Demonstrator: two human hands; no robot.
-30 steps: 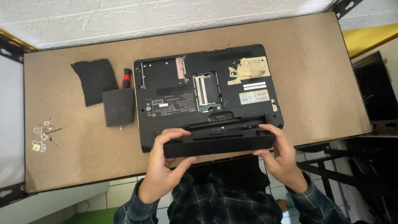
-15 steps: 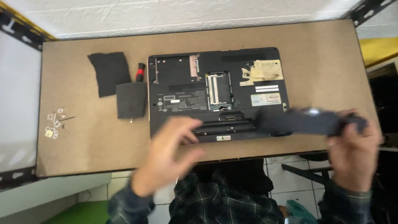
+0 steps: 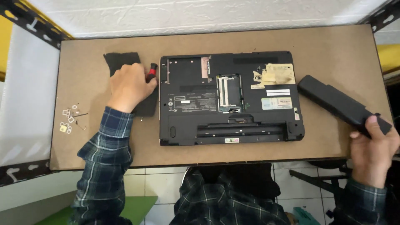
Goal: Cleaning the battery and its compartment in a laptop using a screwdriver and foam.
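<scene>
The right hand point(image 3: 373, 152) clamps its fingers on the battery's point(image 3: 341, 104) near end, right of the laptop point(image 3: 231, 98). The left hand point(image 3: 130, 86) lies curled over a red-handled tool point(image 3: 152, 71), grip probably closed.

Black laptop point(image 3: 231, 98), black battery point(image 3: 337, 102), brown table point(image 3: 333, 46), plaid sleeve point(image 3: 106, 154).

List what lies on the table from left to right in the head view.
Small screws and metal parts → left hand on the red-handled screwdriver and black covers → upturned laptop → long black battery → right hand holding its end.
</scene>
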